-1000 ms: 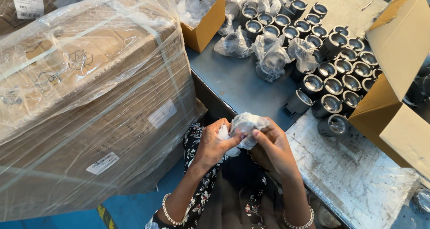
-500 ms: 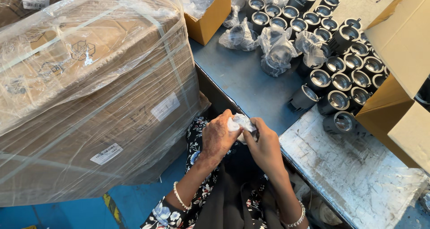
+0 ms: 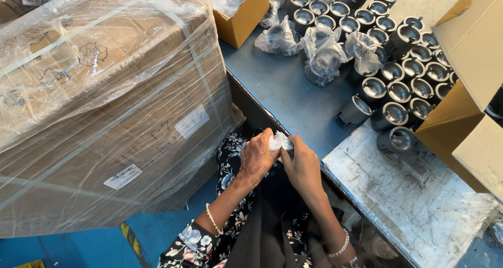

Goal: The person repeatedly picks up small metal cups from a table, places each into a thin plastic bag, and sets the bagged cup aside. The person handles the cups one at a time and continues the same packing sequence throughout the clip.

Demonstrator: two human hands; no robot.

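both hands meet at the table edge, the left hand and right hand pinching a crumpled clear plastic bag between fingertips; whether a part is inside cannot be told. rows of dark cylindrical housings stand bare on the table, while three bagged housings sit beside them.

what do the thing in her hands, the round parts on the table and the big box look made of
Crumpled wrap between the left hand and right hand: thin clear plastic film, going by its glossy creases. Round parts: dark housings, metal or plastic, with shiny silvery insides. Big box: brown corrugated cardboard under glossy clear stretch film.
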